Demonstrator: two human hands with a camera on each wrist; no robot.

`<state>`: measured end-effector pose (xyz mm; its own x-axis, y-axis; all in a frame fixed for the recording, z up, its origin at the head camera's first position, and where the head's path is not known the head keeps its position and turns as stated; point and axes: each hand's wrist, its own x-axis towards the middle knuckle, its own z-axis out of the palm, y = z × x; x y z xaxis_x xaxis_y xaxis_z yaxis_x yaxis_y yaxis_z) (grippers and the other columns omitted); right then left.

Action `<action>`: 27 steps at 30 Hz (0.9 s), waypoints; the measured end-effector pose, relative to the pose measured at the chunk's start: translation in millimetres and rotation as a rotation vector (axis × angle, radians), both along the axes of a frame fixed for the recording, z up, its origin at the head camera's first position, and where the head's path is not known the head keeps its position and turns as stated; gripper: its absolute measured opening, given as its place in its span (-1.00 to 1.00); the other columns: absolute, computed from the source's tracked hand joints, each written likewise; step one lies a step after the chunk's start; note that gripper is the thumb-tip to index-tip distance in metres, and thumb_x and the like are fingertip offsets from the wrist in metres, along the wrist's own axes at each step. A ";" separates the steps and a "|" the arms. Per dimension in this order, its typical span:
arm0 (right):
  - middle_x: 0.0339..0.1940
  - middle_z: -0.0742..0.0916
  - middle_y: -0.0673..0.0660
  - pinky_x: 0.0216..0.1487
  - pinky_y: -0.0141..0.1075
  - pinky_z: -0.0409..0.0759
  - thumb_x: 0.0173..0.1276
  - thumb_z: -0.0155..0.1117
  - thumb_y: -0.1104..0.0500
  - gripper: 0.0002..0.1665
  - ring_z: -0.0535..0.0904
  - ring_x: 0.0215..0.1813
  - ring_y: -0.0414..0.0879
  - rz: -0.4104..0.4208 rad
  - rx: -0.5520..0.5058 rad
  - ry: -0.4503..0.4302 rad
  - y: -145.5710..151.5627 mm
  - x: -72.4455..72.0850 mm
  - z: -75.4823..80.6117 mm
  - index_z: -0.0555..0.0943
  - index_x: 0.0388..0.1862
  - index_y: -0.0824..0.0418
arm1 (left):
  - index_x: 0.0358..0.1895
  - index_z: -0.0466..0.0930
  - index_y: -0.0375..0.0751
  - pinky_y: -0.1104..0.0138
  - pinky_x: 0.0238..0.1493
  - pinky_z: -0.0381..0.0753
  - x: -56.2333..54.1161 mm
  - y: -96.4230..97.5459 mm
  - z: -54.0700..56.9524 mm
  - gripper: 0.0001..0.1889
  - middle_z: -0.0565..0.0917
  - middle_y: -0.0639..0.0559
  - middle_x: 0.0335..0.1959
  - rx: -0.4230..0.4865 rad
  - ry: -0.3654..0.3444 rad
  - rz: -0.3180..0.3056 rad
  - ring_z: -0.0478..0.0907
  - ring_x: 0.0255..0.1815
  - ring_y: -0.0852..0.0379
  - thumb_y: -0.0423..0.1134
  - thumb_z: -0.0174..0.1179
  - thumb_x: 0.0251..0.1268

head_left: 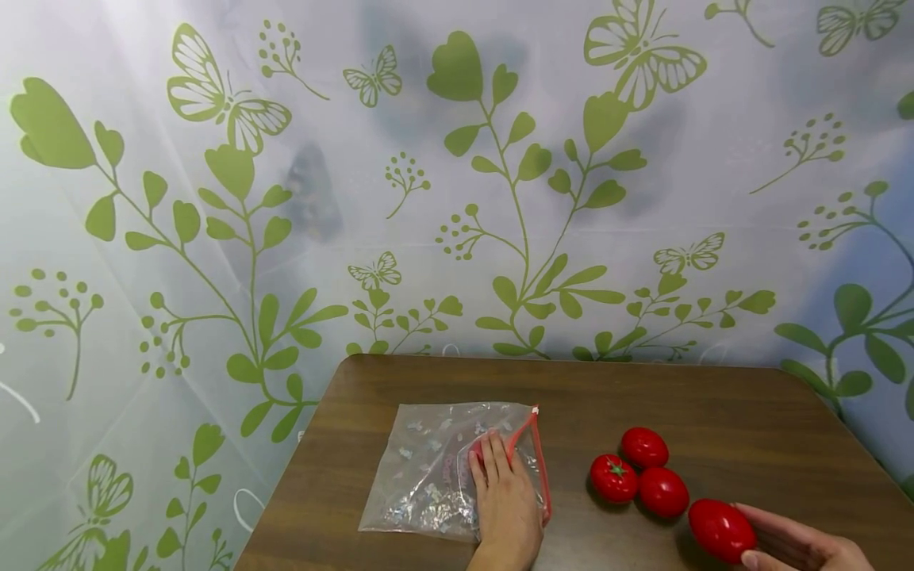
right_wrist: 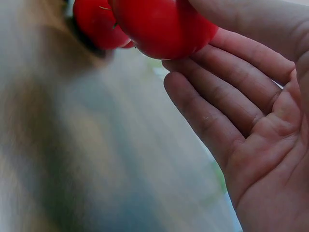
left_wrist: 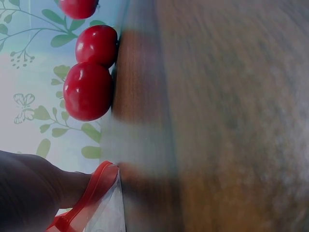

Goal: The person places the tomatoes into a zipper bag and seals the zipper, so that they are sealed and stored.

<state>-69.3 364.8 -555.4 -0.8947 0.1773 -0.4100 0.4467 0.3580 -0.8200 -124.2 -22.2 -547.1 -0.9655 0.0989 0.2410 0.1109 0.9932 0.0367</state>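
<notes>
My left hand (head_left: 503, 496) lies over a clear plastic zip bag (head_left: 421, 468) with a red zip strip, its fingers extended across the bag near the mouth. One side of the red strip runs under this hand, so the mouth gapes at the right; the left wrist view shows the strip (left_wrist: 99, 183) beside a digit. A red patch shows by the fingertips. My right hand (head_left: 807, 543) holds a glossy red tomato (head_left: 721, 530) between thumb and fingers. In the right wrist view, the held tomato (right_wrist: 161, 26) is close to another tomato (right_wrist: 96, 24).
Three more red tomatoes sit clustered between the hands: a back one (head_left: 645, 447), a left one with a green star-shaped top (head_left: 614, 478), and a right one (head_left: 664, 492). The brown wooden table (head_left: 428, 377) backs onto a curtain (head_left: 400, 277) with green leaves and butterflies.
</notes>
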 end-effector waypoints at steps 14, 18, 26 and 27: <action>0.45 0.68 0.43 -0.03 -0.30 0.84 0.41 0.59 -0.12 0.00 0.73 -0.01 -0.53 0.130 0.137 0.191 -40.2 1.4 34.7 0.45 0.61 0.41 | 0.50 0.53 -0.34 -0.25 0.68 0.26 4.7 -4.1 2.0 0.15 0.30 -0.47 0.67 -0.003 -0.007 -0.006 0.28 0.72 -0.35 0.15 0.79 -0.26; 0.47 0.66 0.43 -0.03 -0.31 0.83 0.40 0.60 -0.13 0.00 0.69 0.00 -0.58 0.149 0.154 0.216 -47.1 0.3 37.8 0.47 0.61 0.38 | 0.47 0.56 -0.32 -0.25 0.68 0.26 6.3 -5.2 1.4 0.15 0.30 -0.47 0.67 -0.005 -0.009 -0.008 0.29 0.72 -0.35 0.18 0.80 -0.30; 0.46 0.68 0.39 -0.01 -0.31 0.83 0.39 0.62 -0.07 -0.04 0.74 0.04 -0.51 0.160 0.125 0.232 -57.8 -4.7 43.0 0.48 0.61 0.36 | 0.47 0.56 -0.32 -0.26 0.67 0.25 6.8 -6.4 -0.3 0.17 0.30 -0.47 0.67 -0.009 -0.010 -0.011 0.28 0.72 -0.35 0.15 0.81 -0.34; 0.45 0.69 0.37 -0.01 -0.33 0.83 0.40 0.62 -0.06 -0.05 0.73 0.05 -0.52 0.162 0.121 0.235 -59.0 -5.5 43.9 0.49 0.60 0.35 | 0.47 0.56 -0.32 -0.26 0.67 0.26 7.1 -6.4 -0.2 0.17 0.30 -0.47 0.67 -0.009 -0.008 -0.012 0.28 0.72 -0.35 0.15 0.81 -0.34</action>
